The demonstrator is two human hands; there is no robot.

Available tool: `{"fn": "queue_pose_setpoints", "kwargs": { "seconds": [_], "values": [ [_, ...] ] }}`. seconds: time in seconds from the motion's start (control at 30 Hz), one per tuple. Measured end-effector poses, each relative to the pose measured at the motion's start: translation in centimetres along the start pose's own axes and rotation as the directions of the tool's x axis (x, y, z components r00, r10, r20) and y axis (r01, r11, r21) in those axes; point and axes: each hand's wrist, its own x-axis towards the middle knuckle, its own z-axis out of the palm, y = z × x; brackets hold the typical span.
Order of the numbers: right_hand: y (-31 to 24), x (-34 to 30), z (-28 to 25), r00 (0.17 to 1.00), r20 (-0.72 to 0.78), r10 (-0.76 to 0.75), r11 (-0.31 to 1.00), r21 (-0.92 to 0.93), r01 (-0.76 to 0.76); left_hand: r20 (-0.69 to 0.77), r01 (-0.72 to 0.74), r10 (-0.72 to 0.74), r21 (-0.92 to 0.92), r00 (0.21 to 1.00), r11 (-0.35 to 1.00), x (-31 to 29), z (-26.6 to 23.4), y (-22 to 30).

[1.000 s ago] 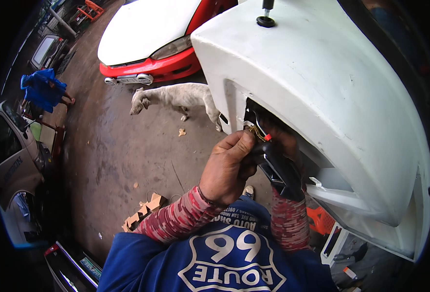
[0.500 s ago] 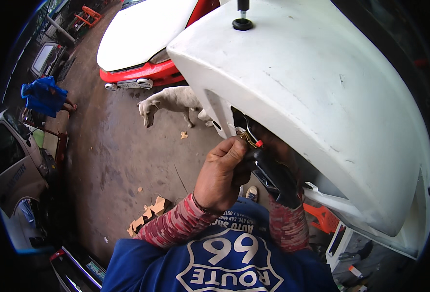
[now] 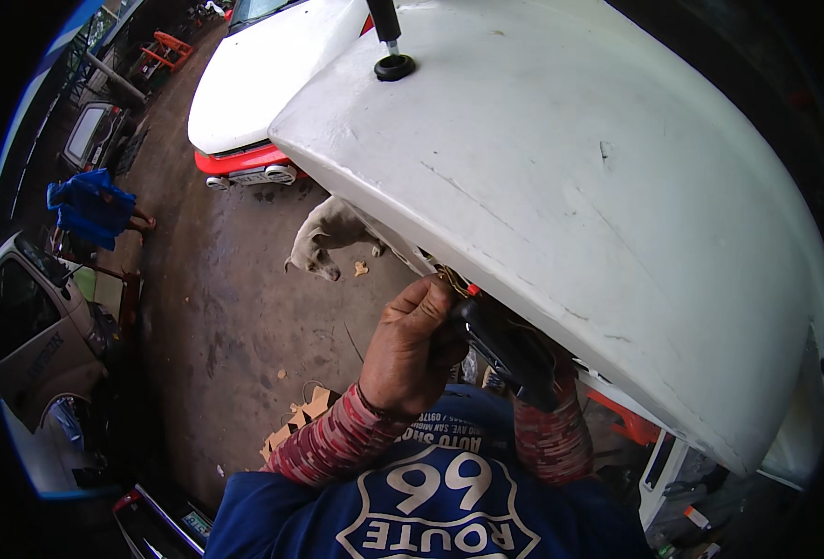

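Note:
My left hand (image 3: 406, 347) is closed, thumb and forefinger pinched at a thin brass-coloured metal piece (image 3: 450, 277) by the edge of a white car body panel (image 3: 561, 177). What lies between the fingertips is too small to make out. Right beside it shows a small red clip (image 3: 473, 290). A glossy black part (image 3: 505, 354), shaped like a car handle, hangs under the panel edge, close to my left fingers. My right hand (image 3: 564, 371) is in shadow behind that black part, its fingers hidden; only the patterned red sleeve (image 3: 554, 436) shows well.
A black rod with a round rubber foot (image 3: 394, 67) meets the panel's top. Beyond stand a pale dog (image 3: 323, 238) and a white and red car (image 3: 263, 84). A person in blue (image 3: 90, 205) is far left. Cardboard (image 3: 302, 417) lies on the floor.
The view has shifted, and the panel now covers more of the opening and of my right hand. The dog has lowered its head. My left hand keeps its pinch.

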Motion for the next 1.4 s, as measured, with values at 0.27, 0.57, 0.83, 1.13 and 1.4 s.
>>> {"fn": "queue_pose_setpoints", "kwargs": {
  "seconds": [0.27,0.57,0.83,1.13,1.4],
  "values": [
    [0.1,0.0,0.1,0.999,0.003,0.053,0.997,0.053,-0.053,0.016,0.001,-0.001,-0.001,1.000,1.000,0.2,0.0,-0.1],
    [-1.5,1.9,1.4,0.859,0.062,0.509,0.676,0.588,-0.443,0.048,0.003,-0.001,-0.056,0.999,0.998,0.5,-0.2,0.0],
    [-1.0,3.4,1.1,0.636,0.243,0.732,0.328,0.693,-0.642,0.114,0.021,-0.012,-0.075,0.993,0.997,0.6,-1.7,-0.7],
    [-1.4,5.7,0.5,0.464,0.327,0.824,0.293,0.455,-0.841,0.197,0.021,-0.008,-0.062,0.980,0.998,0.9,-2.6,-0.1],
    [-1.8,5.7,1.2,0.698,0.111,0.707,0.636,0.331,-0.697,0.102,-0.007,0.014,-0.070,0.995,0.998,0.7,-1.5,-0.2]
  ]
}}
